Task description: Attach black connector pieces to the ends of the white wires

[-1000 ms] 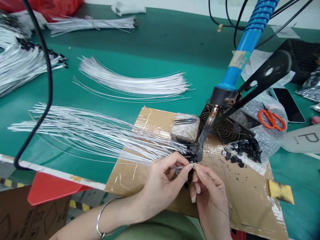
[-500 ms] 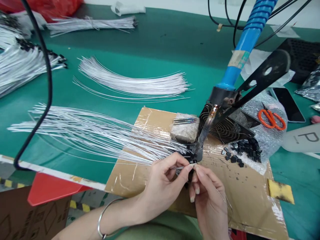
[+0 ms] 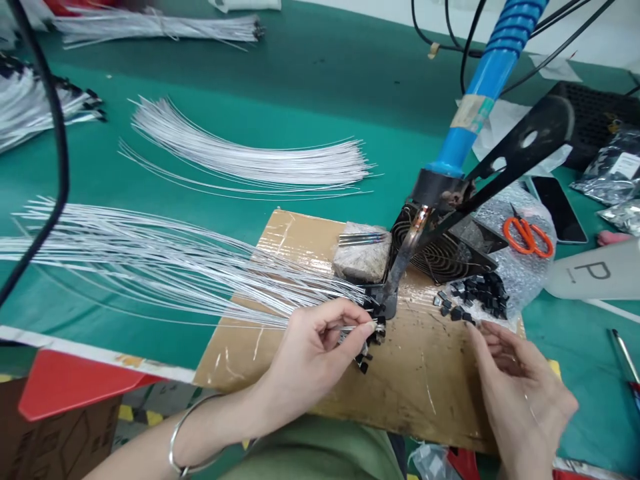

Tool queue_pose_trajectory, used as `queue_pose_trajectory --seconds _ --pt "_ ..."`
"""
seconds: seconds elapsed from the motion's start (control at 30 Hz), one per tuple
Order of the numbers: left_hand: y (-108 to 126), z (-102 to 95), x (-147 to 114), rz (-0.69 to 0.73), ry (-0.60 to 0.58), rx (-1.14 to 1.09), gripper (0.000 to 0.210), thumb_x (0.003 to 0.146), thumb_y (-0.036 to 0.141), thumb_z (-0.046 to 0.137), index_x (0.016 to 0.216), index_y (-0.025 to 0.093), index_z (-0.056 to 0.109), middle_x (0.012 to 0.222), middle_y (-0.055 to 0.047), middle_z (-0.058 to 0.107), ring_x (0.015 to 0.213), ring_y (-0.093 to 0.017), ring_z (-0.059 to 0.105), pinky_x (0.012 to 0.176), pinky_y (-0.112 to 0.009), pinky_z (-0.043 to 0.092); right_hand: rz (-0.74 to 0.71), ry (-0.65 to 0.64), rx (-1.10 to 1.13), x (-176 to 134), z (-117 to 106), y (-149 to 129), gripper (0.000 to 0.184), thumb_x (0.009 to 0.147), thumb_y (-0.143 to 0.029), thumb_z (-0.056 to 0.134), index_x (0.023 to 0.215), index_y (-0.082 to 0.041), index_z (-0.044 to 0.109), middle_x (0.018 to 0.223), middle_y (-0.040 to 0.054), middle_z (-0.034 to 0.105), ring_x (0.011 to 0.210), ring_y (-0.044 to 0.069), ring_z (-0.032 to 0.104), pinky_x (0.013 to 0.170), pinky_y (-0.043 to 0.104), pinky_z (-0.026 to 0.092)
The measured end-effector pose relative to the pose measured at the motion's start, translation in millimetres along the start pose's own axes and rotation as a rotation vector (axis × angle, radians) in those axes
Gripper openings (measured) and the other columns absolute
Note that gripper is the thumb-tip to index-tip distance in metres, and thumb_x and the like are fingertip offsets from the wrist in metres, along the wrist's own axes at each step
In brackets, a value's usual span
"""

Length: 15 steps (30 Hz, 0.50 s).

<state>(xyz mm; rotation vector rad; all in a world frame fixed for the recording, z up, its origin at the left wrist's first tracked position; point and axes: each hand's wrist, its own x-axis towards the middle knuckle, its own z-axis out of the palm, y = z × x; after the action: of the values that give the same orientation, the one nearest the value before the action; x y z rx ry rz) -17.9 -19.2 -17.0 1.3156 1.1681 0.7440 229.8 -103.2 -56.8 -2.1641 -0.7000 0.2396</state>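
My left hand [image 3: 320, 353] pinches a thin white wire [image 3: 373, 325] between thumb and forefinger; its tip points toward several black end pieces [image 3: 363, 363] below the soldering iron [image 3: 414, 233]. More of the loose white wires [image 3: 200, 267] run leftward behind that hand. Beside the pile of small black square pieces [image 3: 487, 293], my right hand [image 3: 525, 393] has thumb and forefinger drawn together on one small black piece at the pile's near edge. The fingertips partly cover this piece. A fine strand lies across the back of the right hand.
The blue-handled iron rests in a black metal holder over cardboard [image 3: 400, 393]. Orange scissors [image 3: 527, 233] lie on bubble wrap, near a phone [image 3: 559, 208] and a white bottle [image 3: 595, 273]. Another white wire bundle [image 3: 250, 157] lies behind. A black cable [image 3: 57, 133] hangs at left.
My right hand has left the left hand's fingertips and moved right to the black pieces. The left hand keeps its pinch near the iron. The whole view has shifted slightly.
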Motion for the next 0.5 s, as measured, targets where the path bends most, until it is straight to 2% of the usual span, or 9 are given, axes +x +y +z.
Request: queue_pose_trajectory --seconds 0.1,0.23,0.5 --pt "1 -0.6 -1 0.013 0.006 0.024 0.013 0.087 0.028 0.076 0.08 0.017 0.078 0.069 -0.004 0.071 0.058 -0.013 0.059 0.05 -0.021 0.043 -0.092 -0.114 -0.083 13 5 7 0.052 0.072 -0.068 0.075 0.09 -0.019 0.077 0.071 0.0034 0.067 0.058 0.019 0.06 0.059 0.034 0.054" --pt "1 -1.0 -1 0.012 0.007 0.041 0.014 0.087 0.028 0.075 0.079 0.017 0.077 0.068 -0.004 0.07 0.055 -0.012 0.056 0.049 -0.021 0.04 -0.107 -0.201 -0.118 18 4 11 0.041 0.073 -0.062 0.072 0.081 -0.022 0.07 0.062 0.0027 0.068 0.051 0.018 0.063 0.052 0.031 0.056" --pt "5 0.0 -2 -0.039 0.014 0.076 0.02 0.085 0.033 0.069 0.078 0.016 0.075 0.068 -0.005 0.067 0.054 -0.012 0.048 0.049 -0.023 0.03 -0.212 -0.202 -0.214 7 -4 19 0.044 0.085 -0.064 0.068 0.09 -0.021 0.073 0.077 0.0082 0.076 0.061 0.022 0.07 0.063 0.035 0.061"
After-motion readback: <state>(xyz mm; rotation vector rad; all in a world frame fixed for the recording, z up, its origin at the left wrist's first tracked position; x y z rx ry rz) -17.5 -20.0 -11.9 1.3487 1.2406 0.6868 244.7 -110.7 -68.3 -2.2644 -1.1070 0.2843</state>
